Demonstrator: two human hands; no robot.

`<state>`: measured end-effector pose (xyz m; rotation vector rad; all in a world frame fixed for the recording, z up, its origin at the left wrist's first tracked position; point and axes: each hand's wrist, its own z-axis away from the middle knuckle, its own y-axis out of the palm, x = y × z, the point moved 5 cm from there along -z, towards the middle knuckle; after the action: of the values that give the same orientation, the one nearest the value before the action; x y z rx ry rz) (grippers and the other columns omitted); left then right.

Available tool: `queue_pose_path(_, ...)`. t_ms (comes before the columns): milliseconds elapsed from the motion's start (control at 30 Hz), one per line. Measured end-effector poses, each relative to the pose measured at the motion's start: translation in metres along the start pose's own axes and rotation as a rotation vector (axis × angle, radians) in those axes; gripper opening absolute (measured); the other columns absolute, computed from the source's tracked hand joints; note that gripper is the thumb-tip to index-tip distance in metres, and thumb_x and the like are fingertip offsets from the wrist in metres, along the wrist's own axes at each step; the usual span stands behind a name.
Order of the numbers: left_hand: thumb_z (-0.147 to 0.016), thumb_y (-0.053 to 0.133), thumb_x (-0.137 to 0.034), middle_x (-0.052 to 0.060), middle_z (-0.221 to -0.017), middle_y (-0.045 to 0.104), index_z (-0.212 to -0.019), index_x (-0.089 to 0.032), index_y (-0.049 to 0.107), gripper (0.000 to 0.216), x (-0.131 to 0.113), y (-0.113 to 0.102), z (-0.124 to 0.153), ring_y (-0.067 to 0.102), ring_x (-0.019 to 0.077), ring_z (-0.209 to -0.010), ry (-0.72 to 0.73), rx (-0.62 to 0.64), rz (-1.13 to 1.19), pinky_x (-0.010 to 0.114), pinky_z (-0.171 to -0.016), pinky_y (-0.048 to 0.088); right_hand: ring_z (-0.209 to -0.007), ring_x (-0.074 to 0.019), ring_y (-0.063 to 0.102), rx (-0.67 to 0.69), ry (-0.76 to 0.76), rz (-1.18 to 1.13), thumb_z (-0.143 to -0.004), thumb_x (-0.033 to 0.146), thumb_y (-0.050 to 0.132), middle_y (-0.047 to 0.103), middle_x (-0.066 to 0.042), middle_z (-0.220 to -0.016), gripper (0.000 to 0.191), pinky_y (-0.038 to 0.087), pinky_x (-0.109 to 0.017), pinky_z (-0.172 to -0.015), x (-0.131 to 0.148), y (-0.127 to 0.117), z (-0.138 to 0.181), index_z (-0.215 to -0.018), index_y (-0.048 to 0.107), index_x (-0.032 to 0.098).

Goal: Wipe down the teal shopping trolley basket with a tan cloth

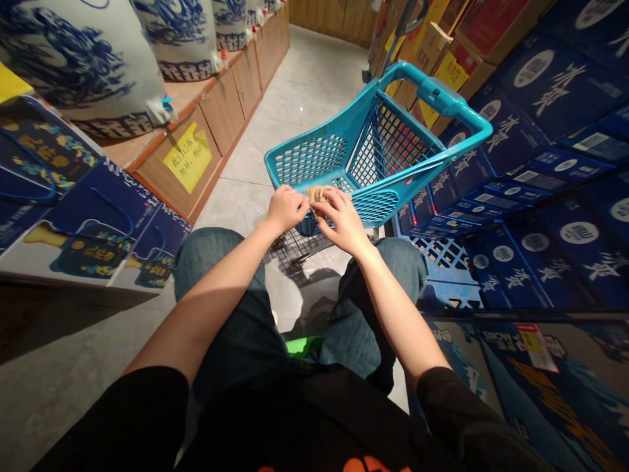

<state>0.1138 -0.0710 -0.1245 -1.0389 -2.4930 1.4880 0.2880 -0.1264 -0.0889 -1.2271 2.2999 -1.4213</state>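
A teal plastic shopping cart (339, 151) stands on the floor just ahead of my knees, its handle (457, 108) raised at the right. My left hand (285, 208) and my right hand (340, 219) meet at the cart's near rim. Both are closed around a small tan bundle that looks like coiled twine (318, 193), held between the fingertips. Most of the bundle is hidden by my fingers. I am seated, with my jeans-clad knees on either side of the cart's wire base.
Blue cartons (545, 190) are stacked along the right. Blue gift boxes (83, 216) and a wooden counter with large blue-and-white ceramic jars (83, 65) run along the left. A tiled aisle (314, 72) leads away ahead. A blue plastic pallet (447, 275) lies at the right.
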Motion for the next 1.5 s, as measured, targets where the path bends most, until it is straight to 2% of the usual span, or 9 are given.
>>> queue_pose_path(233, -0.105, 0.040, -0.036, 0.010, -0.069, 0.073, -0.063, -0.023, 0.062, 0.050, 0.001, 0.001, -0.001, 0.066, 0.0254, -0.071, 0.011, 0.003, -0.011, 0.049, -0.089, 0.050, -0.145, -0.0370, 0.052, -0.172, 0.270, 0.082, -0.099, 0.023, 0.056, 0.065, -0.017, -0.144, 0.037, 0.044, -0.059, -0.128, -0.036, -0.013, 0.002, -0.129, 0.078, 0.019)
queue_pose_path(433, -0.105, 0.040, -0.034, 0.010, -0.069, 0.073, -0.064, -0.022, 0.062, 0.049, 0.000, 0.001, -0.001, 0.066, 0.0254, -0.072, 0.015, 0.001, -0.016, 0.049, -0.089, 0.050, -0.149, -0.0369, 0.049, -0.014, 0.096, 0.060, -0.102, 0.026, 0.059, 0.064, -0.016, -0.149, 0.038, 0.038, -0.061, -0.130, -0.002, 0.000, -0.001, -0.136, 0.076, 0.022)
queue_pose_path(567, -0.105, 0.039, -0.034, 0.011, -0.071, 0.074, -0.064, -0.022, 0.063, 0.049, 0.000, 0.002, 0.000, 0.066, 0.0265, -0.072, 0.014, 0.003, -0.020, 0.050, -0.088, 0.050, -0.140, -0.0357, 0.058, -0.105, 0.221, 0.063, -0.101, 0.023, 0.057, 0.068, -0.017, -0.143, 0.035, 0.046, -0.059, -0.124, -0.028, -0.011, -0.003, -0.128, 0.080, 0.021)
queue_pose_path(700, -0.105, 0.039, -0.035, 0.011, -0.070, 0.074, -0.063, -0.022, 0.061, 0.049, 0.001, 0.002, -0.001, 0.065, 0.0260, -0.070, 0.013, 0.002, -0.013, 0.050, -0.087, 0.050, -0.143, -0.0372, 0.054, -0.199, 0.290, 0.091, -0.100, 0.022, 0.056, 0.066, -0.017, -0.142, 0.034, 0.046, -0.060, -0.125, -0.040, -0.013, 0.001, -0.125, 0.078, 0.019)
queue_pose_path(900, -0.105, 0.040, -0.035, 0.010, -0.068, 0.072, -0.062, -0.023, 0.057, 0.048, 0.000, 0.001, -0.001, 0.066, 0.0254, -0.070, 0.013, -0.004, -0.008, 0.049, -0.088, 0.050, -0.151, -0.0370, 0.047, -0.006, 0.053, 0.047, -0.099, 0.022, 0.058, 0.063, -0.014, -0.151, 0.043, 0.038, -0.062, -0.132, -0.003, 0.006, -0.001, -0.138, 0.074, 0.023)
queue_pose_path(1133, -0.104, 0.039, -0.035, 0.011, -0.068, 0.073, -0.062, -0.023, 0.058, 0.048, 0.000, 0.001, -0.001, 0.065, 0.0269, -0.070, 0.015, -0.005, -0.011, 0.050, -0.085, 0.050, -0.144, -0.0364, 0.053, -0.162, 0.272, 0.050, -0.099, 0.021, 0.055, 0.066, -0.018, -0.144, 0.038, 0.045, -0.058, -0.127, -0.039, -0.011, 0.000, -0.129, 0.077, 0.018)
queue_pose_path(1200, -0.104, 0.039, -0.035, 0.011, -0.068, 0.072, -0.062, -0.023, 0.058, 0.047, 0.000, 0.000, -0.001, 0.065, 0.0268, -0.070, 0.014, -0.009, -0.009, 0.050, -0.085, 0.050, -0.147, -0.0378, 0.049, -0.158, 0.271, 0.078, -0.098, 0.023, 0.056, 0.063, -0.018, -0.147, 0.039, 0.042, -0.059, -0.130, -0.033, -0.007, 0.002, -0.131, 0.077, 0.018)
queue_pose_path(1367, -0.104, 0.038, -0.034, 0.011, -0.067, 0.072, -0.062, -0.024, 0.058, 0.048, -0.001, 0.000, -0.001, 0.065, 0.0266, -0.070, 0.013, -0.004, -0.009, 0.050, -0.086, 0.050, -0.152, -0.0358, 0.046, -0.006, 0.084, 0.024, -0.099, 0.023, 0.058, 0.062, -0.015, -0.151, 0.043, 0.036, -0.059, -0.133, -0.011, 0.003, 0.000, -0.139, 0.075, 0.021)
queue_pose_path(1500, -0.104, 0.039, -0.035, 0.011, -0.068, 0.072, -0.062, -0.023, 0.059, 0.048, 0.000, 0.001, -0.001, 0.065, 0.0270, -0.070, 0.008, 0.008, -0.011, 0.051, -0.086, 0.050, -0.145, -0.0354, 0.053, -0.110, 0.241, -0.005, -0.100, 0.023, 0.055, 0.065, -0.019, -0.145, 0.038, 0.042, -0.058, -0.128, -0.043, -0.012, 0.000, -0.131, 0.077, 0.018)
